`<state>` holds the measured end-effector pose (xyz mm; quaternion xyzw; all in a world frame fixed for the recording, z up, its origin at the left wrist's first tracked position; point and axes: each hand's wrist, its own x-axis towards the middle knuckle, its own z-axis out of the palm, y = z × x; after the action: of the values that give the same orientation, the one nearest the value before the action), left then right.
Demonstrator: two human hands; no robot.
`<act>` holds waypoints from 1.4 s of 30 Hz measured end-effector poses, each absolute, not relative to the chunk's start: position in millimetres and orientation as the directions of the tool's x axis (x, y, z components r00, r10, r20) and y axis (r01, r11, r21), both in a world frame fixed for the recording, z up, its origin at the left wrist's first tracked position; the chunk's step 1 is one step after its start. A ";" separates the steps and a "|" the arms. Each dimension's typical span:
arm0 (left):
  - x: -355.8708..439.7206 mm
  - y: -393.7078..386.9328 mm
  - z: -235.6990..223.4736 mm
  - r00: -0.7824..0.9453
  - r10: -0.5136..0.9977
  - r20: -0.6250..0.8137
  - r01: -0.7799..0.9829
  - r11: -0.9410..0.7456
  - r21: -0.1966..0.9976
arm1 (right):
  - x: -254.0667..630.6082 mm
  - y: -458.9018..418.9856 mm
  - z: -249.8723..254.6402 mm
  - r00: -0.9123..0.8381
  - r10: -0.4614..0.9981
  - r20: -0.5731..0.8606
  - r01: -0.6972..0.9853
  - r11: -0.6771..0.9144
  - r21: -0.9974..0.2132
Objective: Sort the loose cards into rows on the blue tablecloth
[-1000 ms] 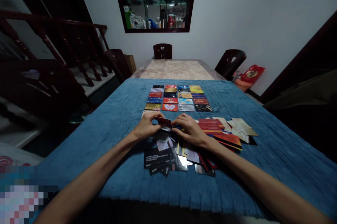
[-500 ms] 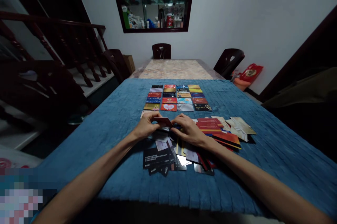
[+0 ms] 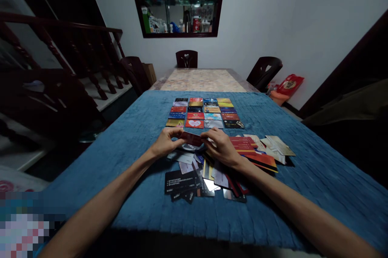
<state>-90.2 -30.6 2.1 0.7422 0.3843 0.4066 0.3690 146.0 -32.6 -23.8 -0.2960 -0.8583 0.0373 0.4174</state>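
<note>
My left hand (image 3: pixel 165 143) and my right hand (image 3: pixel 220 146) pinch the two ends of one dark red card (image 3: pixel 192 138) and hold it just above the blue cloth (image 3: pixel 127 157). A loose heap of cards (image 3: pixel 200 175) lies under and in front of my hands, several of them black or face down. To the right of my right hand spreads a fan of red, orange and pale cards (image 3: pixel 260 149). Beyond my hands, a neat grid of cards (image 3: pixel 204 112) lies in rows on the cloth.
The cloth covers the near part of a long table; its bare patterned top (image 3: pixel 203 80) shows beyond. Dark chairs (image 3: pixel 186 58) stand at the far end and right side (image 3: pixel 264 70). A stair railing (image 3: pixel 75 60) runs on the left, a glass wall cabinet (image 3: pixel 178 1) hangs ahead, a red bag (image 3: pixel 287 85) sits at right.
Both hands have lifted the red card slightly and moved it a little away from me, toward the grid. The heaps of cards have not moved.
</note>
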 end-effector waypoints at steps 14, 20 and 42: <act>-96.9 -32.4 10.7 0.455 0.817 0.353 0.512 -0.565 0.647 | 147.6 -32.2 -24.4 -0.570 0.462 0.679 0.582 0.811 -0.062; -94.9 -32.8 8.7 0.497 0.793 0.352 0.575 -0.605 0.551 | 146.5 -31.6 -26.1 -0.581 0.502 0.641 0.611 0.789 -0.064; -96.7 -32.3 11.4 0.426 0.835 0.349 0.570 -0.547 0.613 | 141.7 -37.6 -23.3 -0.592 0.541 0.598 0.668 0.744 -0.012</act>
<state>-96.7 -32.3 11.4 0.8188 0.4288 0.3210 0.2063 141.7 -37.6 -23.3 -0.3411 -0.8857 -0.1073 0.2961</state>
